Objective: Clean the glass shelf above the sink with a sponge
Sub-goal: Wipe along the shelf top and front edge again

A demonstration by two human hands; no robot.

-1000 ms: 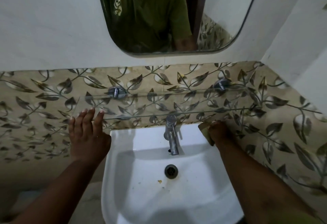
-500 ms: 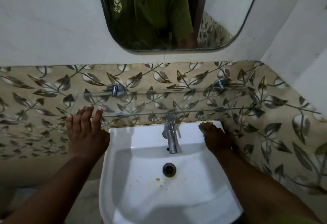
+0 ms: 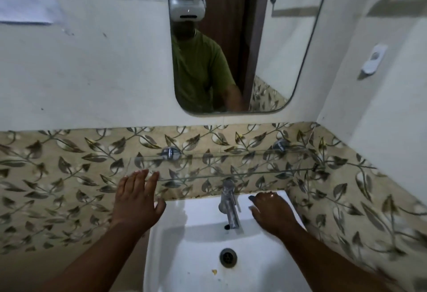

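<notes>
While only the head view is available, the layout is readable: a clear glass shelf (image 3: 231,164) is seen running across the middle of the frame, held by two chrome wall brackets (image 3: 171,153) against the beige leaf-patterned tile band (image 3: 57,176). The left hand (image 3: 136,199) is seen at centre left with fingers spread flat and holding nothing, fingertips at the shelf's left front edge; actual contact cannot be told. The right hand (image 3: 272,213) is laid palm-down on the back rim of the white ceramic sink (image 3: 184,257), lower centre, just right of the chrome tap (image 3: 228,204). Its fingers are extended, not clenched; whether a sponge is under it cannot be told, and no sponge is seen. Both hands are below the shelf line. A rounded rectangular mirror (image 3: 288,49) is seen at upper centre, with a green-shirted torso reflected.
</notes>
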